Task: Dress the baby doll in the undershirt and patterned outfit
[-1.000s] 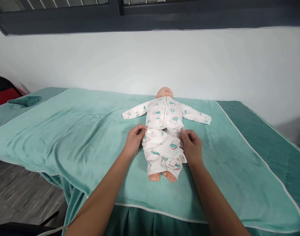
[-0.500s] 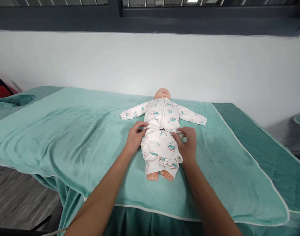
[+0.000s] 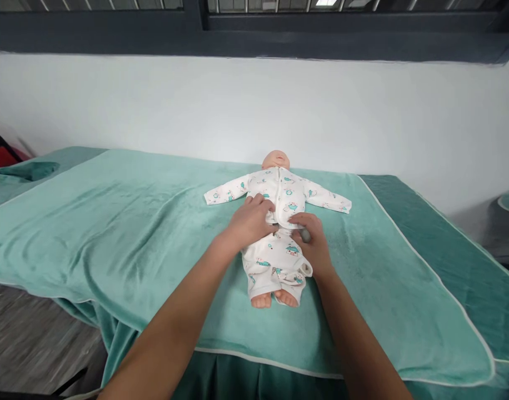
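A baby doll (image 3: 275, 159) lies on its back on a light green blanket, arms spread, feet towards me. It wears a white printed shirt (image 3: 291, 191), with sleeves reaching past its hands, and matching white pants (image 3: 275, 261). My left hand (image 3: 251, 223) is closed over the lower left front of the shirt, fingertips at its hem near the middle. My right hand (image 3: 314, 244) pinches at the shirt's lower right corner, its thumb by the waist of the pants. A white loop of cloth sticks out at the right side of the pants.
The light green blanket (image 3: 133, 222) with a pale edge covers a bed with a darker green cover (image 3: 467, 244). A white wall (image 3: 254, 105) stands right behind the doll's head, below a dark window frame (image 3: 321, 41). Something red and black (image 3: 0, 155) is at the far left.
My left hand has moved right and inward, from the doll's side onto the front of the shirt. My right hand has shifted slightly left and down by the hem.
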`<act>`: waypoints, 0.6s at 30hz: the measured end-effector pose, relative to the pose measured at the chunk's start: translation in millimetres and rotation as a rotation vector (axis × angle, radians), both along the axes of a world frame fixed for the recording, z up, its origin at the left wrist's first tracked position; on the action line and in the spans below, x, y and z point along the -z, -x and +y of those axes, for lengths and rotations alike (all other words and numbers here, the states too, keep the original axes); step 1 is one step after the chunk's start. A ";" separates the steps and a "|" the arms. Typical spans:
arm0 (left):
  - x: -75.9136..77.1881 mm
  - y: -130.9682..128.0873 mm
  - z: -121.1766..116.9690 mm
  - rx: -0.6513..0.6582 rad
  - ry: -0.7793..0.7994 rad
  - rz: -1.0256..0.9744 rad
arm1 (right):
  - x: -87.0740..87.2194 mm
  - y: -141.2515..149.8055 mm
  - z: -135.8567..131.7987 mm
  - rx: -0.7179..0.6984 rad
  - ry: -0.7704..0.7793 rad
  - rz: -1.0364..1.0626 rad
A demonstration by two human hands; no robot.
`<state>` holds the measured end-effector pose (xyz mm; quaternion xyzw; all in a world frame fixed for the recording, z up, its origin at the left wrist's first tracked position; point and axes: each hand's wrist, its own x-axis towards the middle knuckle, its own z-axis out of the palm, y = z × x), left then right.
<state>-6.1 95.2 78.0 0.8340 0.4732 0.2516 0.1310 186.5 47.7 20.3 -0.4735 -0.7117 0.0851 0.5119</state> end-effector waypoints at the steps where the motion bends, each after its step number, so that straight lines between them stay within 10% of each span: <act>1: -0.2 -5.2 -2.0 -0.026 -0.015 0.051 | 0.3 -0.3 0.4 -0.009 -0.009 0.004; 10: 5.5 -26.4 -9.1 -0.170 -0.186 0.212 | 1.0 3.0 -2.4 0.169 0.053 0.131; 18: 8.0 -18.5 -8.7 -0.242 -0.212 0.118 | 5.4 -5.9 7.8 0.400 0.272 0.772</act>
